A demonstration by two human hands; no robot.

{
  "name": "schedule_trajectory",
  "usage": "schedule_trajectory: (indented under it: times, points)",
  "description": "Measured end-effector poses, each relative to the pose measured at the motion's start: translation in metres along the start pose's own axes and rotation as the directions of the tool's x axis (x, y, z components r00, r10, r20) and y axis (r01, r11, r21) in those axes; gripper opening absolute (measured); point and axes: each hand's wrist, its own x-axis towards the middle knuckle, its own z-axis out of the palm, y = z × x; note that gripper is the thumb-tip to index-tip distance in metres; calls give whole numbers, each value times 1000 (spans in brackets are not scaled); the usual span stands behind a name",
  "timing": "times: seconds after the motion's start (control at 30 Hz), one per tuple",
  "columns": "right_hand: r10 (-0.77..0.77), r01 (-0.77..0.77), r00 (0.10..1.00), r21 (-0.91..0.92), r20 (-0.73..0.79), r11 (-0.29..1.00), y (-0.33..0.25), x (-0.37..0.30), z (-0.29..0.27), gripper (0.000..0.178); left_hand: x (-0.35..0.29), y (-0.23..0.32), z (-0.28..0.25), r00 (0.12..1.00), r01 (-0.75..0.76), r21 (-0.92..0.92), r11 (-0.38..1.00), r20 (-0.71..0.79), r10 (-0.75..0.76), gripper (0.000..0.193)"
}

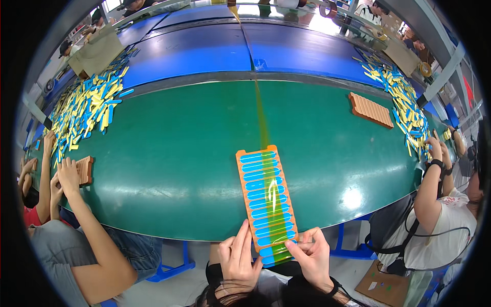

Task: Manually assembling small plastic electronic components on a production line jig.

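An orange slotted tray [240,176] lies lengthwise before me on the green tabletop, its near end at the table's front edge. Blue rounded strips [255,185] fill its slots in a row. Yellowish see-through tape [273,202] runs over the strips and on toward the far side of the table. My left hand [238,258] holds the tray's near left edge, fingers stretched along it. At the near right corner, my right hand [313,256] grips the tray with the thumb on top, beside the tape; its curled fingers are partly hidden.
Loose blue and yellow strips are heaped at the left [89,105] and right [401,97]. Another brown slotted tray [372,110] lies at the right. Co-workers' hands [68,174] hold a slotted tray [85,171] at the left. Another person [442,215] works at the right. Blue panels [194,51] stretch beyond the green surface.
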Motion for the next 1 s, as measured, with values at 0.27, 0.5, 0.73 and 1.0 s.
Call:
schedule_trajectory:
  times: [0.27, 0.5, 0.73, 1.0]
  points:
    - [-31, 31, 1000, -37, 8, 999, 8, 2, -6, 28, 20, -26, -18, 924, -381, 18, 924, 34, 380, 48]
    - [-15, 16, 1000, -100, 13, 995, 3, 1, -6, 28, 29, -38, -14, 681, -732, 101, 674, 150, 717, 33]
    - [-383, 370, 924, -289, 13, 883, -18, 11, -22, 17, 13, -36, -10, 793, -607, 56, 793, 100, 601, 32]
    - [-273, 454, 889, -634, 367, 626, -48, 22, 8, 25, 23, -40, -17, 715, -699, 110, 706, 100, 692, 30]
